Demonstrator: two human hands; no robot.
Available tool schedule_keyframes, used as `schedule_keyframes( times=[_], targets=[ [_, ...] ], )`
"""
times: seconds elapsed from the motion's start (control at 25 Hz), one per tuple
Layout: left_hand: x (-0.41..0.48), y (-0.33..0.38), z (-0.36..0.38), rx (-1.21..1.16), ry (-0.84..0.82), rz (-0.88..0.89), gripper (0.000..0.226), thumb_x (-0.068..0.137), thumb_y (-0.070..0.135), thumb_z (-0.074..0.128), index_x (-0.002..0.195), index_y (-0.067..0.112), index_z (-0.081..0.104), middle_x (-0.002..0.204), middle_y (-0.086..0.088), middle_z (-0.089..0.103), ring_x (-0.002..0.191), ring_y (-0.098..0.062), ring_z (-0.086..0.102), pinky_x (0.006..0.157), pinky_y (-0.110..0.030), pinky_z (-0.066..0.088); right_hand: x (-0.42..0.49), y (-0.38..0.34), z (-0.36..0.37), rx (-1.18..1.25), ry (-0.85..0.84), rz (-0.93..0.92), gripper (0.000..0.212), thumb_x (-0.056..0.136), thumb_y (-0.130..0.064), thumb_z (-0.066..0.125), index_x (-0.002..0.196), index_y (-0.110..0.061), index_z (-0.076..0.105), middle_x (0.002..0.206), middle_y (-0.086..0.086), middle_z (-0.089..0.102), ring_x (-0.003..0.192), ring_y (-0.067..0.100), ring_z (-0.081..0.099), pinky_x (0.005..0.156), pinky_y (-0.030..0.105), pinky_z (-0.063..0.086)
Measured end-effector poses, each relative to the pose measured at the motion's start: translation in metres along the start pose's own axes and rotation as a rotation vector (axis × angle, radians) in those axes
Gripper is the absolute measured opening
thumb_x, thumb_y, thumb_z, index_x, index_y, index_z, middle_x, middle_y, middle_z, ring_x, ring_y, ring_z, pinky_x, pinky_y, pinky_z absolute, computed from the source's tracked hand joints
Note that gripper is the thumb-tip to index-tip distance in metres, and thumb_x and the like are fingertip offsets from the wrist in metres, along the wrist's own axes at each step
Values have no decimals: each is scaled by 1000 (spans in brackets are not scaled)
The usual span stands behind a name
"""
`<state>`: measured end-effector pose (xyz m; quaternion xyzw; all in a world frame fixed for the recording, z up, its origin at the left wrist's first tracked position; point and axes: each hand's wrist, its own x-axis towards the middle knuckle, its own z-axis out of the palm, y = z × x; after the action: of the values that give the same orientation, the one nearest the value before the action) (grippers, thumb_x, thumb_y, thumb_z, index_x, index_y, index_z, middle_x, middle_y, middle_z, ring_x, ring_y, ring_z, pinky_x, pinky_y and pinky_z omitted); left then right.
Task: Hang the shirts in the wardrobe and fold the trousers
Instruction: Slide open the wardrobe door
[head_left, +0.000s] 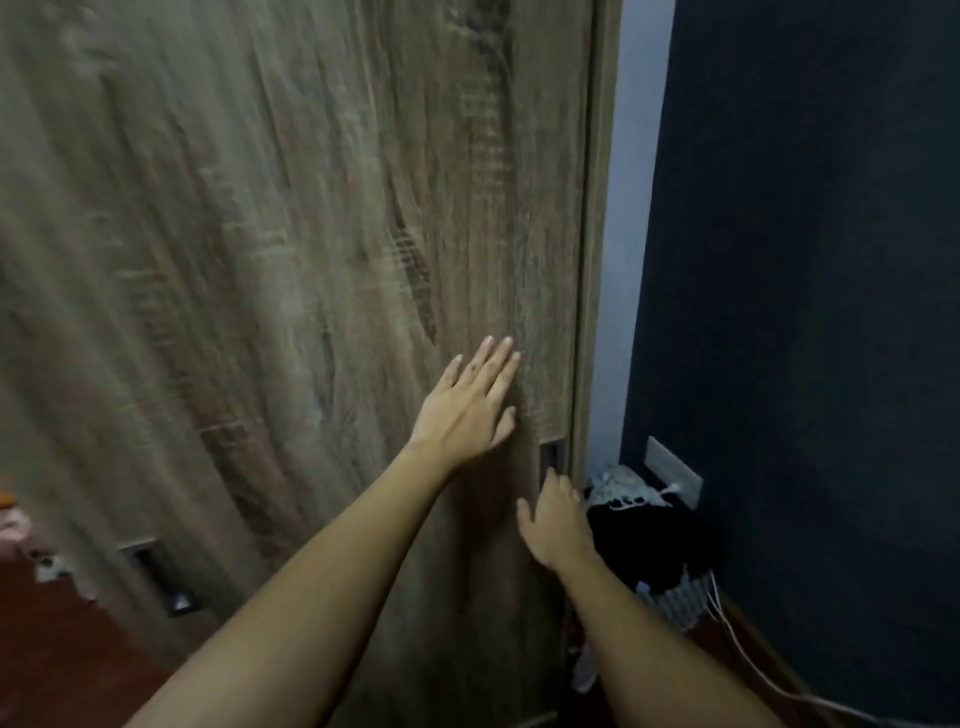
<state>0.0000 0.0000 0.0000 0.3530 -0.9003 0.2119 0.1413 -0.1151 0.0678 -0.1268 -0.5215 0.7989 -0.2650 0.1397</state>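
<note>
A wardrobe's wood-grain sliding door (291, 260) fills most of the view and stands shut. My left hand (470, 408) lies flat on the door panel, fingers extended together. My right hand (556, 519) is lower, at the door's right edge, with its fingertips at the recessed dark handle (551, 454). No shirts or trousers show in either hand. The wardrobe's inside is hidden.
A second recessed handle (158, 577) sits low on the left. A dark blue wall (805, 312) with a socket (672, 470) and white cable (748, 660) stands right. A basket (670, 597) with dark clothes (649, 545) sits in the corner. Reddish floor (62, 649) below.
</note>
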Motion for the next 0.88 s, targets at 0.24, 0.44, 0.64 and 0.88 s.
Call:
schedule_keyframes(
  times=[0.24, 0.44, 0.64, 0.88],
  targets=[
    [64, 22, 61, 207, 453, 52, 60, 88, 39, 37, 141, 11, 40, 149, -6, 38, 139, -20, 33, 111, -41, 19, 47, 33, 24, 40, -32, -18, 66, 95, -36, 40, 148, -6, 12, 147, 12, 30, 133, 28, 32, 110, 37, 30],
    [85, 18, 94, 313, 579, -7, 64, 92, 44, 40, 146, 14, 26, 155, 1, 23, 145, -17, 11, 113, -40, 2, 72, 35, 37, 68, 37, 8, 58, 95, -41, 39, 141, -6, 27, 136, 11, 41, 123, 25, 45, 92, 34, 43],
    [89, 8, 110, 415, 690, 13, 66, 95, 50, 35, 149, 16, 20, 159, -1, -5, 146, -15, -5, 114, -39, -3, 82, 28, 55, 75, 212, 33, 46, 81, -47, 64, 96, -5, 51, 94, 14, 58, 83, 28, 63, 59, 31, 47],
    [64, -22, 112, 438, 738, -1, 68, 93, 52, 37, 148, 17, 21, 158, -1, -7, 146, -14, -2, 111, -38, 6, 75, 11, 82, 96, 237, -14, 51, 82, -55, 55, 100, -7, 49, 99, 13, 55, 91, 27, 58, 69, 31, 47]
  ],
)
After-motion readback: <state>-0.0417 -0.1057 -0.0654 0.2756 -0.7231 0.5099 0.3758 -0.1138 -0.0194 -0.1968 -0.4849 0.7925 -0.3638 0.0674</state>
